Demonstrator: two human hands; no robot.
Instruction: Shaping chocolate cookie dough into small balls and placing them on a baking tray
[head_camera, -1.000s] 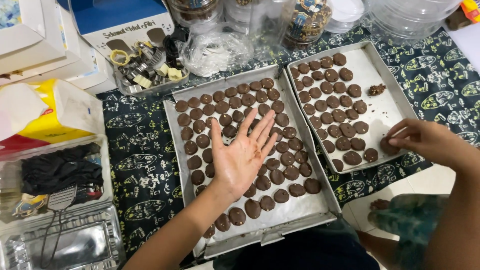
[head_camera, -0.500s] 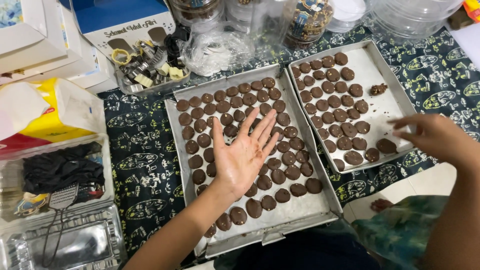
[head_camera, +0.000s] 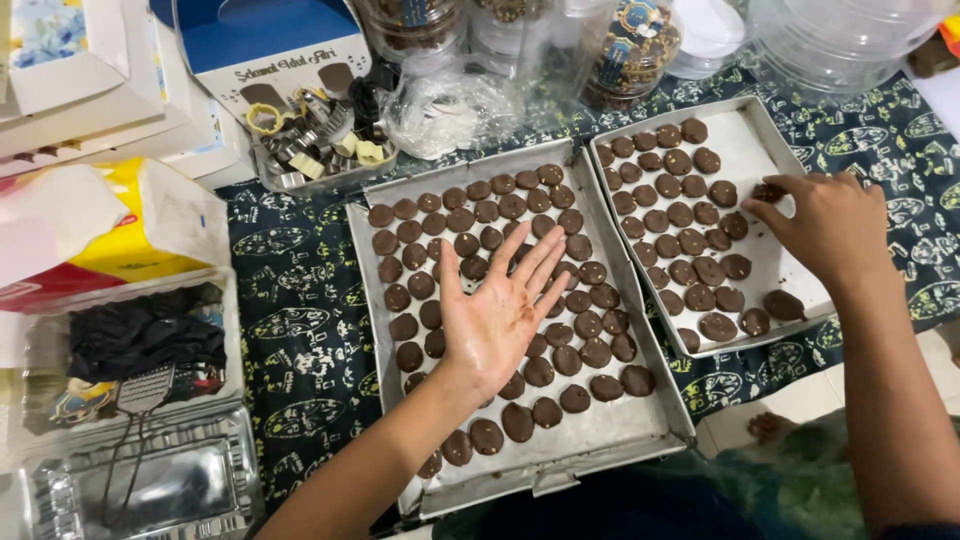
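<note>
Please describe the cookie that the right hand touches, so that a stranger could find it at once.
Find the right baking tray, the smaller of the two, filled only on its left side. The right hand reaches over its bare part. At its fingertips lies a lumpy dark cookie piece, alone, apart from the neat rows of round cookies.

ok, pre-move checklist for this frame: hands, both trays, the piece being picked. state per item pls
1. Left hand free: ok, palm up and open over the left tray, holding nothing.
2. Right hand on target: ok, fingertips at a dark lumpy piece on the right tray.
3. Piece actually gripped: cannot tell, fingers hide the contact.
4. Left tray has free spots: not ok, chocolate cookies fill nearly all rows.
5. Right tray has bare room: ok, its right part is open.
6. Left palm clean: not ok, brown smears show.
</note>
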